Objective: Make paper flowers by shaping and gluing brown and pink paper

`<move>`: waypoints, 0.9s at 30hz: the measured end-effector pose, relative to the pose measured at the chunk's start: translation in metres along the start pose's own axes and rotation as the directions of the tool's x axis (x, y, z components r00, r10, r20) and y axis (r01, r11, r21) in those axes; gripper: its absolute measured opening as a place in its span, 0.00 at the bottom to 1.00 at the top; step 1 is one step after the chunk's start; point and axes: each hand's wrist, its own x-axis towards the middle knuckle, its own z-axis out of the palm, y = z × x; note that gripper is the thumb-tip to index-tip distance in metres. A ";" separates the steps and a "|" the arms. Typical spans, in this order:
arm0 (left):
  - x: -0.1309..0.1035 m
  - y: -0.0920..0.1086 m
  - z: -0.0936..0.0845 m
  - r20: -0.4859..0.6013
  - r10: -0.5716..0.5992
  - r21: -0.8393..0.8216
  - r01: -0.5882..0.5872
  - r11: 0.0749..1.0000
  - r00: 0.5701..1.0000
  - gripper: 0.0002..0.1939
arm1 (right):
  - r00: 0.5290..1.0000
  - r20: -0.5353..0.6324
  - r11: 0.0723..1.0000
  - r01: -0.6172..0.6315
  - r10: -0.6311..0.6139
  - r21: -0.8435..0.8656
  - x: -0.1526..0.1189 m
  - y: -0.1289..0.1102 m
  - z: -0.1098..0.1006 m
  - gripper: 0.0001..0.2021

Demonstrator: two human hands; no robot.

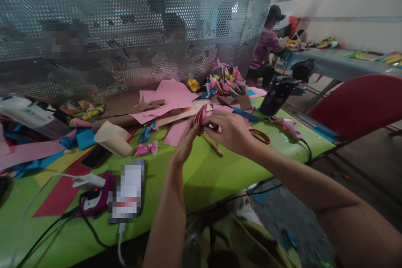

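A small folded pink paper piece (200,114) is held upright above the green table (216,176). My left hand (186,140) grips it from the left, fingers closed round its lower part. From the right, my right hand (228,127) pinches its edge between thumb and fingers. Just below the hands lies a thin wooden stick (213,144). Pink paper sheets (172,96) are spread behind the hands, with a pile of pink, blue and brown folded paper pieces (226,81) further back.
Scissors with red handles (260,135), a pink glue gun (293,129) and a black cup (276,95) are at the right. On the left are a paper roll (113,139), a phone (128,190) and a power strip (96,201). A person (266,46) sits beyond, near a red chair (358,104).
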 end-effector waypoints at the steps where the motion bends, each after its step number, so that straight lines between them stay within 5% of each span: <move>1: 0.000 0.000 0.000 0.000 0.005 0.000 -0.005 1.000 1.000 0.19 | 1.000 -0.002 1.000 0.005 -0.005 0.002 0.000 0.000 0.000 0.05; 16: 0.000 -0.001 -0.001 0.060 0.079 0.111 -0.085 0.990 0.995 0.22 | 0.999 -0.020 0.999 0.040 -0.041 -0.028 0.000 -0.002 0.001 0.06; 27: 0.000 -0.001 -0.001 0.024 0.048 0.010 -0.048 0.999 0.999 0.22 | 0.996 -0.058 0.995 0.056 -0.060 -0.078 0.000 -0.003 0.004 0.06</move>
